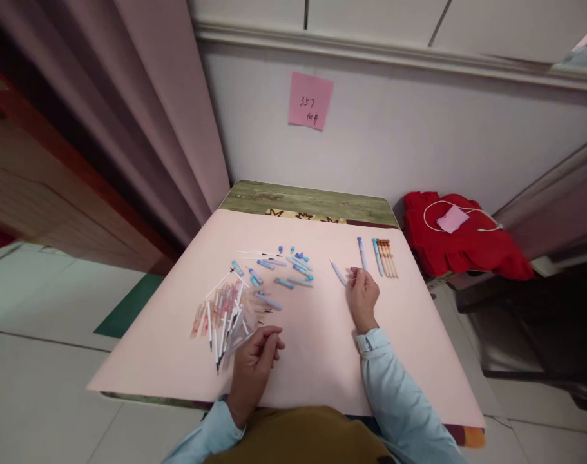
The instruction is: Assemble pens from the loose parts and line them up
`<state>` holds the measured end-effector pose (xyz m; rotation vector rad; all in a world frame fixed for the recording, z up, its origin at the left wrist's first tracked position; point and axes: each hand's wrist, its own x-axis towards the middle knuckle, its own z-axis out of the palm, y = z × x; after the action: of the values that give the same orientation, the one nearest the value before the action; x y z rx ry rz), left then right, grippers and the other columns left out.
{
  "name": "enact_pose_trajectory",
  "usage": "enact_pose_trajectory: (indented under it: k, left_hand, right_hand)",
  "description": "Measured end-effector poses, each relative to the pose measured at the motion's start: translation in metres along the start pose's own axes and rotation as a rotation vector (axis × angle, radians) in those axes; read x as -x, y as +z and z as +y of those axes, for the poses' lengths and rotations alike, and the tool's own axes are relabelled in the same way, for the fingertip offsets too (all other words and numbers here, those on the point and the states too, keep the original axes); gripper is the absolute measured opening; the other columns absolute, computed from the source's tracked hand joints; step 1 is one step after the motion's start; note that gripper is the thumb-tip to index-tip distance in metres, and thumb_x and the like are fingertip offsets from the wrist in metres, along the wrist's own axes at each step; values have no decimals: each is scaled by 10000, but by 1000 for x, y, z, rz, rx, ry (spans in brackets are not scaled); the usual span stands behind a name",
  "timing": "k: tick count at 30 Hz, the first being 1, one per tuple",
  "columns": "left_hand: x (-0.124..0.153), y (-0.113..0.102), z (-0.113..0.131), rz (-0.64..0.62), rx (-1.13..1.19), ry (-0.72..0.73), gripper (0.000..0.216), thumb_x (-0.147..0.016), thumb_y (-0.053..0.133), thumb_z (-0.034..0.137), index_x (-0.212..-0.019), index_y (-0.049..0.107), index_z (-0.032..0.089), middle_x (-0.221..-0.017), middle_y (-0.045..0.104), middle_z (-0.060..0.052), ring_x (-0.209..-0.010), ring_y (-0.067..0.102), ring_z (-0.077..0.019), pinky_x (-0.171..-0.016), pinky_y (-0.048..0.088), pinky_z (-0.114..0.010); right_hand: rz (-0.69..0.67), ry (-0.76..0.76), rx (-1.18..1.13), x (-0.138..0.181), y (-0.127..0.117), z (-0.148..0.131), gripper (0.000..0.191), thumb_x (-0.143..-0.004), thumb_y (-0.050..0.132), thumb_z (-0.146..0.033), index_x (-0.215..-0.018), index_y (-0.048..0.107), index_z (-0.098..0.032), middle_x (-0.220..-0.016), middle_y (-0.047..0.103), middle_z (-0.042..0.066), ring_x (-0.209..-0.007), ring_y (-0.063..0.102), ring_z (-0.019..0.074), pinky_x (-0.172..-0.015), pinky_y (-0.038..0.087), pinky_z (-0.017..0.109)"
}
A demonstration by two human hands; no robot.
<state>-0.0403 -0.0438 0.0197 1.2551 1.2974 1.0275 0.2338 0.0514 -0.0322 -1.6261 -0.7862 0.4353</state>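
My left hand [254, 367] rests near the table's front edge, fingers curled together on a thin clear pen part at the edge of a pile of refills and clear tubes [223, 312]. Further back on the pink sheet [312, 328] my right hand [363, 296] lies with its fingers bent, touching a white pen [337, 272] at its tip. Beyond the right hand lie a blue pen [361, 252], another blue pen [377, 256] and a row of orange pens [386, 258]. Blue pen barrels and caps [286, 267] are scattered behind the pile.
The pink sheet covers a small green table [307, 198] against a white wall with a pink note [310, 100]. A red cloth [460, 245] with a white cable lies to the right. Curtains [143, 116] hang at the left.
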Motion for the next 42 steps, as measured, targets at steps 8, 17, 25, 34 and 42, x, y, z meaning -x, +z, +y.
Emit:
enact_pose_trajectory:
  k: [8,17,25,34,42]
  left_hand:
    - [-21,-11,7,37,38,-11,261,-884,586,398,-1011,661,182,-760,665,-28,-607,574,-125,-524,464,-228]
    - [-54,-37,32,272,220,11,257,-840,645,382,-973,670,163,-725,667,-20,-556,551,-111,-489,449,-223]
    - [-43,-31,23,196,-1,75,242,-888,597,377,-1022,663,188,-776,687,-24,-610,589,-118,-558,485,-233]
    - [-33,-10,19,7,-117,91,232,-925,535,369,-1032,659,203,-777,667,-15,-637,586,-121,-583,478,-242]
    - [-55,2,24,7,52,23,253,-890,573,384,-1013,631,171,-769,667,-25,-608,568,-119,-540,456,-237]
  right_hand:
    - [-18,-92,211,-1,0,0,409,-864,514,-494,-917,736,-155,-834,733,73,-769,629,200,-727,444,292]
    - [11,-149,262,2,-2,-8,368,-899,515,-453,-949,711,-146,-823,700,53,-663,576,156,-660,438,263]
    - [-285,-468,650,29,41,-53,338,-951,507,-486,-945,700,-209,-882,676,46,-745,593,144,-651,365,245]
    - [-447,-391,1063,34,70,-54,284,-953,496,-413,-955,679,-196,-928,649,76,-803,623,197,-651,354,295]
    - [-430,-501,914,28,65,-52,211,-909,576,-367,-865,702,-204,-880,673,59,-792,604,180,-726,351,302]
